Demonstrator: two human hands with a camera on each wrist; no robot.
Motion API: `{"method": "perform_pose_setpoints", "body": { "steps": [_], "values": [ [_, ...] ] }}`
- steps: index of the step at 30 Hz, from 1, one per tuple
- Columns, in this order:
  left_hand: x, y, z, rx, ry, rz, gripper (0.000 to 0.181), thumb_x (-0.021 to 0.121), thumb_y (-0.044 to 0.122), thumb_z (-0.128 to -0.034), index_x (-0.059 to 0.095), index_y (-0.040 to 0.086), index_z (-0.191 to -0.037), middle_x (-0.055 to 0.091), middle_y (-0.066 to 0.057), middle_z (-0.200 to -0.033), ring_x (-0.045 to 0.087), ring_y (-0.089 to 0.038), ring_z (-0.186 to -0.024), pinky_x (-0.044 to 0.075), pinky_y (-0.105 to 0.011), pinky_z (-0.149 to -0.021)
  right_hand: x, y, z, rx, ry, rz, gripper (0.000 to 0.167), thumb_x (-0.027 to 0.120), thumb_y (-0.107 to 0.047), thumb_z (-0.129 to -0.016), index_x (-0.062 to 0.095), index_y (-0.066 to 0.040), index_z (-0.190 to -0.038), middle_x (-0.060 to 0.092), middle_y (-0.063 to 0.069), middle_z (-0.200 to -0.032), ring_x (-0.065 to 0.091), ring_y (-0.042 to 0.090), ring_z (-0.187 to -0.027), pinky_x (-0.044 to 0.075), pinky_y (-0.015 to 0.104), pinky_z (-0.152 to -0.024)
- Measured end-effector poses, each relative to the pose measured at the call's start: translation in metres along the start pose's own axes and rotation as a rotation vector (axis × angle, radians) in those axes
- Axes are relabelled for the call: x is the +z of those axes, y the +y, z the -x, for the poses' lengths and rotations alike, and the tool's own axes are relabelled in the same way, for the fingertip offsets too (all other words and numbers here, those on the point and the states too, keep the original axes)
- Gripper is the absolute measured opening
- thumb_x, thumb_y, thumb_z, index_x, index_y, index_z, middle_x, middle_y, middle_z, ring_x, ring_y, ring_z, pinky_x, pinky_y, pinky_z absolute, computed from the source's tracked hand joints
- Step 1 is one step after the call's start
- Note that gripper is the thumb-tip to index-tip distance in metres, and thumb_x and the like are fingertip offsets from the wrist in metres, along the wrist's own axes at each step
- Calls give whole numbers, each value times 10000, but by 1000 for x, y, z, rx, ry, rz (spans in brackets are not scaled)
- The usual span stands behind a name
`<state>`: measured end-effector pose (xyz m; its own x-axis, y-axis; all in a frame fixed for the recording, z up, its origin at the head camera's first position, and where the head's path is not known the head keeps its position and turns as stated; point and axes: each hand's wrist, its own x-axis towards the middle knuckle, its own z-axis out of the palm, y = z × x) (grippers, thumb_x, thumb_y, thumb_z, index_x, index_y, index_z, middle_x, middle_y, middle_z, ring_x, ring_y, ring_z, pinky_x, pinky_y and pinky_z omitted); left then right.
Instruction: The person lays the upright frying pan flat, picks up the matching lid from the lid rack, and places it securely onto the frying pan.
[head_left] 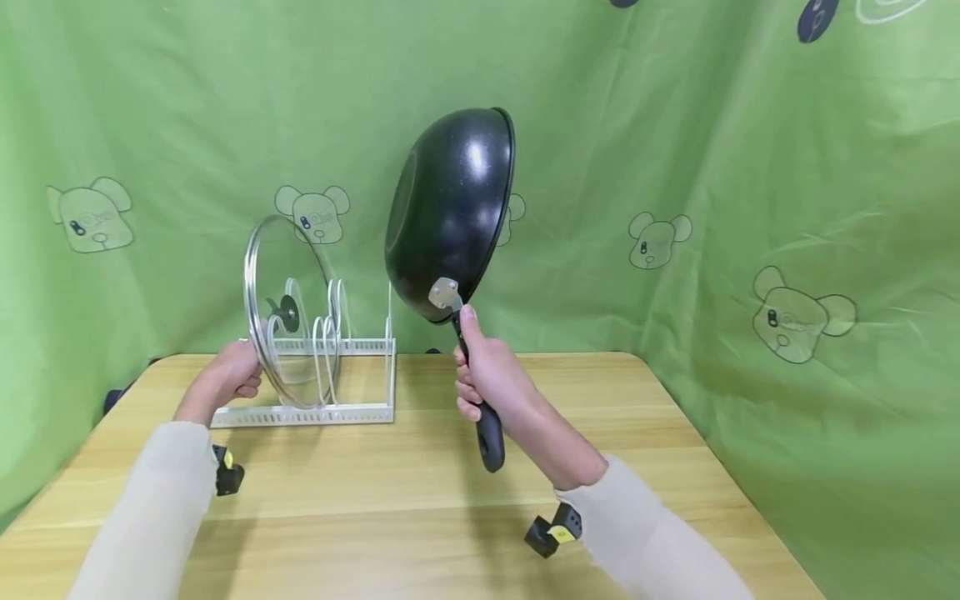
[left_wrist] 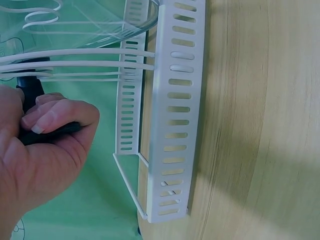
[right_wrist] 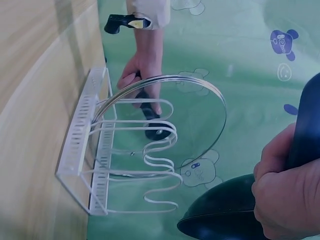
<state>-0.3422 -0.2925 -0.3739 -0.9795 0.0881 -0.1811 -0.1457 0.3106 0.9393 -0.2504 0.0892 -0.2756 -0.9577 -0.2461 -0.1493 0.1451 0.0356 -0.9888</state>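
- Left hand point(head_left: 234, 372) is closed firmly about the black knob point(left_wrist: 52, 134) of the glass lid point(head_left: 309, 267), fingers curled in towards the thumb.
- Right hand point(head_left: 491, 375) wraps the handle point(head_left: 491, 442) of the black pan point(head_left: 453, 208), its thumb lying along the top towards the pan.
- The lid stands on edge among the wire dividers of the white rack point(head_left: 345, 414), at the left of the table point(head_left: 390, 500); whether the rack or the hand bears its weight, I cannot tell.
- The pan is lifted above the table, right of the rack and apart from it, base facing left and open side right.
- As I judge it, the step in hand is handling the lid at the rack while the pan is held up.
- Next, the lid seems to call for a straight, steady pull or push between the wires, and the pan for a firm wrist that keeps it off the lid.
- Left forearm reaches forward, low beside the rack; right forearm slants in from the lower right.
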Motion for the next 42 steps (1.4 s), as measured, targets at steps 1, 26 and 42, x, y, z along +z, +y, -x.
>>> {"method": "perform_pose_setpoints", "body": {
  "steps": [1, 26, 42],
  "values": [
    [0, 0, 1, -1, 2, -1, 631, 244, 730, -994, 387, 190, -702, 320, 121, -555, 310, -45, -471, 326, -206, -450, -2, 1, 0, 3, 4, 4, 601, 354, -686, -1015, 404, -124, -805, 292, -65, -540, 279, 90, -419, 313, 224, -373],
    [2, -2, 1, -6, 25, 12, 613, 295, 724, -995, 397, 186, -719, 325, 122, -564, 316, -49, -481, 328, -208, -456, -43, 48, 1, 59, 57, 54, 567, 365, -612, -1050, 418, -102, -808, 292, -61, -546, 280, 83, -433, 303, 213, -388],
    [1, -3, 0, 4, 20, 15, 616, 309, 729, -990, 396, 187, -711, 322, 124, -559, 309, -46, -477, 321, -206, -453, -69, 71, 9, 113, 91, 128, 557, 375, -575, -1062, 424, -97, -782, 301, -54, -531, 284, 85, -419, 300, 208, -389]
  ]
}}
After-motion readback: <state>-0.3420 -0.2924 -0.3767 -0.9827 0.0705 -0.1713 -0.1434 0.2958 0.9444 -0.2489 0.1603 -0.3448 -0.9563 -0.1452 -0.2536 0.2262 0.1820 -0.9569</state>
